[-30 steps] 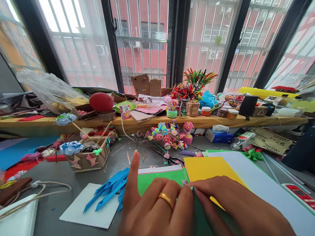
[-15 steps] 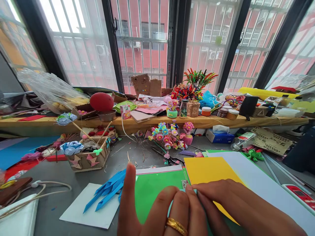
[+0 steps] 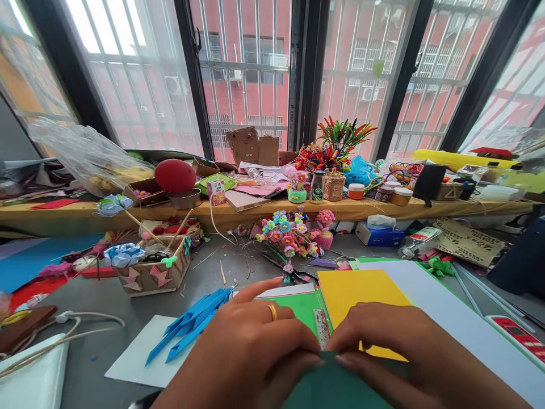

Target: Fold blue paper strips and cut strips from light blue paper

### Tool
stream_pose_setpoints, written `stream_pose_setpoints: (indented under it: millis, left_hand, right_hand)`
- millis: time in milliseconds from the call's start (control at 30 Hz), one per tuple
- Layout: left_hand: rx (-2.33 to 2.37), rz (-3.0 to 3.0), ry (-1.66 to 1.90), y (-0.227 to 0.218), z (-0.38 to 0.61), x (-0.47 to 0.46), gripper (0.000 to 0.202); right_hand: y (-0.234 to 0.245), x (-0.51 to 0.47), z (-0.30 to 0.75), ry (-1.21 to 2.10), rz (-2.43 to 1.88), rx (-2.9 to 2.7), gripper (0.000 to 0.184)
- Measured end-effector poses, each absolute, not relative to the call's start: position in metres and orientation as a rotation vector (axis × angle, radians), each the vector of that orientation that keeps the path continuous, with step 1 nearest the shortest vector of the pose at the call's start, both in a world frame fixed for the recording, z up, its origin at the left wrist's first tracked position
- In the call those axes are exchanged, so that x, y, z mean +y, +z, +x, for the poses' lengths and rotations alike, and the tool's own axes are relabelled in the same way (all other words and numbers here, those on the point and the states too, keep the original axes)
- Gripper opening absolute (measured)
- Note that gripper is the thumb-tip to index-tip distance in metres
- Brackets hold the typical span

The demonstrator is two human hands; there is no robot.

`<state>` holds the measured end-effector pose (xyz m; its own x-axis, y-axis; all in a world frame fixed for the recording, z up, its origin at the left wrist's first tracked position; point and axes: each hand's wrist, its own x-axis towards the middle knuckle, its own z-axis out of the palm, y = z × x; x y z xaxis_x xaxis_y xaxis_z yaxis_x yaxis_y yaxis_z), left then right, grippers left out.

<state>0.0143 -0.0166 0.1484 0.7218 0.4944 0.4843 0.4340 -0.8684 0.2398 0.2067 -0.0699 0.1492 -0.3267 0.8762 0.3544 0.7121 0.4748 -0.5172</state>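
Both my hands meet at the bottom middle over a dark green sheet of paper [image 3: 340, 386]. My left hand [image 3: 251, 352], with a gold ring on one finger, pinches the sheet's upper edge between thumb and fingers. My right hand [image 3: 400, 355] pinches the same edge from the right, fingertips touching those of the left. Under them lie a bright green sheet [image 3: 304, 307] and a yellow sheet [image 3: 357, 289]. A small ruler [image 3: 322, 326] shows between the hands.
Blue folded paper strips [image 3: 191, 321] lie on a white sheet [image 3: 140, 358] at the left. A cardboard box [image 3: 151, 272] with paper flowers stands further left. Small bead flowers [image 3: 289, 233], scissors [image 3: 285, 267] and a cluttered wooden ledge [image 3: 255, 213] lie beyond. White card [image 3: 451, 324] at right.
My left hand has drawn back and curled from a spread, flat pose into a pinch. Both hands now lift the dark green sheet's edge, which shows more than before.
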Motion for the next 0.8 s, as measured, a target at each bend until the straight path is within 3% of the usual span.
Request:
stream_pose_setpoints:
  millis: [467, 800]
  left_hand:
    - [0.926, 2.710, 0.899, 0.149, 0.020, -0.009, 0.010]
    - [1.188, 2.850, 0.476, 0.140, 0.031, 0.005, 0.012]
  right_hand:
    - [0.143, -0.063, 0.212, 0.340, -1.367, -2.076, 0.013]
    - [0.137, -0.039, 0.210, 0.264, -1.654, -2.094, 0.016]
